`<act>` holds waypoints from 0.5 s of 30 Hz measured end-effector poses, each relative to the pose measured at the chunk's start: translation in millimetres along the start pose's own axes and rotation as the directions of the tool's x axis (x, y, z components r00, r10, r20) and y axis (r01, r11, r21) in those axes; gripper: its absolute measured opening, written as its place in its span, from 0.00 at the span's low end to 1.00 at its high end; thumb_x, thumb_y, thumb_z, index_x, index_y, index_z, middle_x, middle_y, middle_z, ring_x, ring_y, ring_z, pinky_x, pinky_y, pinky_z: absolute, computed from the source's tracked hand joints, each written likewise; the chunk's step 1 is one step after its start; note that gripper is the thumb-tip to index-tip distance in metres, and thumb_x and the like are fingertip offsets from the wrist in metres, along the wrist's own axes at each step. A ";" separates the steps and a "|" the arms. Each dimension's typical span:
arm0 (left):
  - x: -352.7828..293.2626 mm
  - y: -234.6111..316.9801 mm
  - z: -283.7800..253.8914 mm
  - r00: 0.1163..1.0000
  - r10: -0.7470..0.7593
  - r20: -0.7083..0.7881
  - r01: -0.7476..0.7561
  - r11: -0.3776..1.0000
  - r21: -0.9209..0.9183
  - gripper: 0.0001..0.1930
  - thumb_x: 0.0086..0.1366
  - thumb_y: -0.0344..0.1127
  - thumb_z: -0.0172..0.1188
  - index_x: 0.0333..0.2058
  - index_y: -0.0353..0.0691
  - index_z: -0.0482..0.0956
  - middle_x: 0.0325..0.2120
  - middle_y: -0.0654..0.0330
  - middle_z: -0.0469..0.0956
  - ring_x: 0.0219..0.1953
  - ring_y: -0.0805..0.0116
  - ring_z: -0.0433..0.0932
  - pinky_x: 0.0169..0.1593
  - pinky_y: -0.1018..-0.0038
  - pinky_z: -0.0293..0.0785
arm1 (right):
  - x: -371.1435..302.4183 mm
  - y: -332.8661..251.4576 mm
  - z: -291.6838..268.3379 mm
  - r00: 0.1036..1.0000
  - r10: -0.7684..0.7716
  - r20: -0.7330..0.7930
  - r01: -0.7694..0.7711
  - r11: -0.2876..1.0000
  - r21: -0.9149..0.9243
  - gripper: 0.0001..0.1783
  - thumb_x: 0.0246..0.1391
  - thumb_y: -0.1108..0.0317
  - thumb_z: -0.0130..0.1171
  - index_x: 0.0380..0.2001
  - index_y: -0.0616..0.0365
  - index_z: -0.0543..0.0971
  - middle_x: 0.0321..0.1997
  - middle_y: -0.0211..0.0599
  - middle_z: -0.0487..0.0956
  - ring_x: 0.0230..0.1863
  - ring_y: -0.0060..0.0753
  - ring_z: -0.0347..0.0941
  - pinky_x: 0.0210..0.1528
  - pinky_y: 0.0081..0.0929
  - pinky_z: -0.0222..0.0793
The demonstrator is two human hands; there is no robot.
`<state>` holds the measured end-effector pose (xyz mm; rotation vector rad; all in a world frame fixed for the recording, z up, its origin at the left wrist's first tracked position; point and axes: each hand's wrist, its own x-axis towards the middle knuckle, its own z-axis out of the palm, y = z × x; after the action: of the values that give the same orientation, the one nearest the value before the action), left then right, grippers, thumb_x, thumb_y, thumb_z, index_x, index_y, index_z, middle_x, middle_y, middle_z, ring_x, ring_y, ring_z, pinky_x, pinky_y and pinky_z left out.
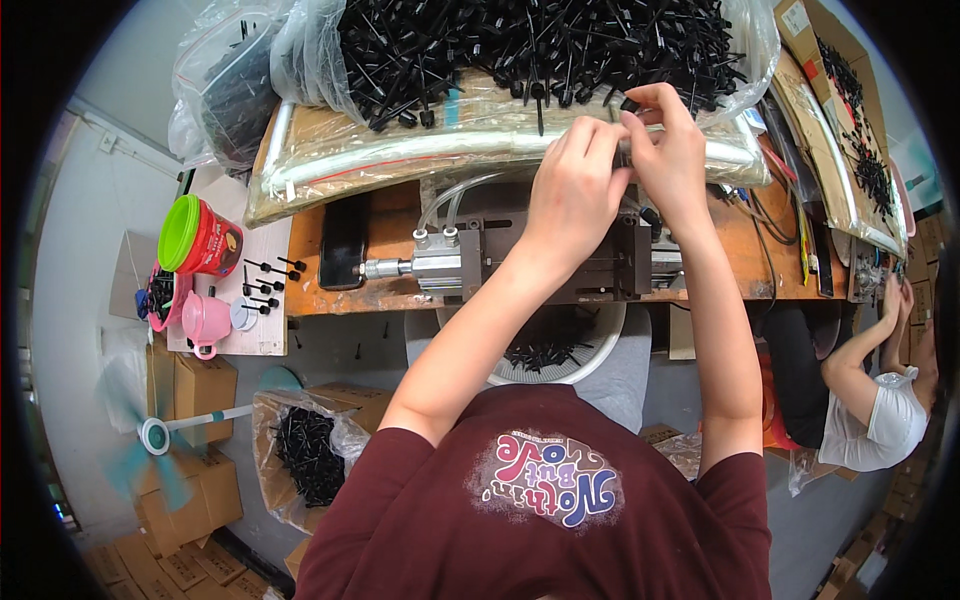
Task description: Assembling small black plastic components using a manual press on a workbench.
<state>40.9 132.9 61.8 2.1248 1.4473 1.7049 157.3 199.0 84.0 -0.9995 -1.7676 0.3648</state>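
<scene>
My left hand [578,188] and my right hand [668,160] come together over the near edge of a plastic-wrapped cardboard tray [400,160]. A small black stemmed part [629,104] shows at the fingertips of my right hand, which is closed in a pinch. The fingers of my left hand are closed too, close beside the right thumb; what they hold is hidden. Behind both hands lies a large heap of black stemmed parts [540,50] with wider heads. Below the hands, a metal clamping fixture [490,255] with a cylinder and clear air tubes sits on the wooden bench.
At left stand a red tub with green rim [205,238], a pink lidded cup [206,318] and several loose black parts. A white basket [610,345] is under the bench edge. A fan [155,437] is lower left. At right, a co-worker [875,415] sits beside another tray [850,170].
</scene>
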 end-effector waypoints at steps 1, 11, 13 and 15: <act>-8.3 5.5 -10.3 1.000 0.005 0.030 -0.005 0.999 -0.031 0.16 0.51 0.25 0.68 0.40 0.35 0.77 0.39 0.53 0.75 0.39 0.55 0.79 0.44 0.64 0.75 | -6.7 -5.8 -5.1 1.000 -0.017 -0.010 0.017 1.000 0.015 0.10 0.54 0.78 0.60 0.41 0.63 0.77 0.38 0.41 0.80 0.35 0.33 0.78 0.36 0.30 0.74; -129.0 23.8 -79.2 0.954 -0.017 0.298 -0.049 0.976 0.213 0.14 0.49 0.30 0.72 0.36 0.36 0.83 0.52 0.51 0.80 0.41 0.59 0.83 0.45 0.67 0.79 | -85.0 -38.0 -24.0 0.995 -0.086 0.050 0.078 0.988 0.135 0.13 0.57 0.79 0.60 0.46 0.64 0.78 0.39 0.39 0.78 0.35 0.28 0.75 0.31 0.21 0.71; -137.2 18.7 -74.6 0.944 -0.018 0.329 -0.074 0.961 0.267 0.13 0.49 0.31 0.71 0.36 0.36 0.82 0.51 0.52 0.80 0.39 0.60 0.83 0.45 0.68 0.79 | -94.5 -41.6 -24.5 0.995 -0.080 0.067 0.069 0.987 0.145 0.13 0.56 0.80 0.60 0.46 0.64 0.78 0.40 0.39 0.78 0.35 0.28 0.75 0.31 0.20 0.70; -139.7 16.6 -69.9 0.942 0.000 0.337 -0.117 0.938 0.327 0.13 0.49 0.31 0.71 0.35 0.37 0.83 0.51 0.53 0.81 0.34 0.63 0.83 0.42 0.70 0.79 | -101.5 -44.1 -26.0 0.989 -0.122 0.081 0.113 0.987 0.112 0.14 0.55 0.81 0.61 0.46 0.65 0.77 0.40 0.40 0.77 0.33 0.27 0.74 0.29 0.20 0.69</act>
<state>3.1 -4.4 -4.3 2.4975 1.6828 1.0863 173.0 89.0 59.8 -0.8100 -1.8559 0.4299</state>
